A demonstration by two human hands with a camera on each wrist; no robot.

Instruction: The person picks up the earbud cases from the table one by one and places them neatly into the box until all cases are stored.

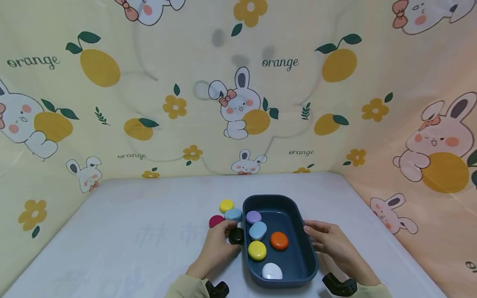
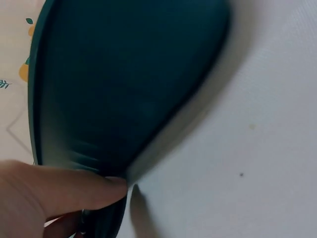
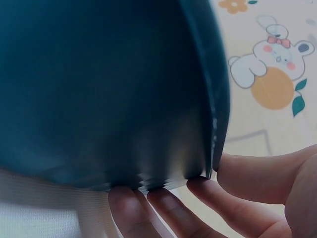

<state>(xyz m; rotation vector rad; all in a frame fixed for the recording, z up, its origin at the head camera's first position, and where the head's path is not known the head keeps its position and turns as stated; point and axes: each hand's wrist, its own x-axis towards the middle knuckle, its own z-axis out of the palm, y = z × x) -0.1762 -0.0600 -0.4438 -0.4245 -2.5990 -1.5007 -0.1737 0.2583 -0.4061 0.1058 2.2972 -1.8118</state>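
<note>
Sleeves (image 1: 188,287): ran out of frame nearer than the tray (image 1: 298,260).
Wrist devices (image 1: 340,285): showed black on both sides of the tray's near end, cut off on the left.
Left hand (image 1: 218,246): pinched the black piece (image 1: 236,236) just left of the tray, with thumb and fingers clamped on it.
Black piece: lay against the tray's left wall or very near it, partly covered by fingers; hard to tell from the tray's edge in the left wrist view.
Right hand (image 1: 331,244): held the tray's right side, thumb against the rim, other fingertips slightly apart.
Tray: stood between both hands; overran both wrist views, dark and blurred.
Inside the tray: held a white piece (image 1: 272,271) partly masked by the near wall, then a yellow piece (image 1: 257,251), an orange piece (image 1: 279,241), a blue piece (image 1: 258,231) and a lilac piece (image 1: 254,217).
Left of the tray's far half: showed a crimson piece (image 1: 215,221) half hidden by fingers, a second blue piece (image 1: 233,214) and a second yellow piece (image 1: 226,205), slightly overlapped.
Backdrop (image 1: 149,103): rose behind the tray, printed with rabbits, cropped at the top.
</note>
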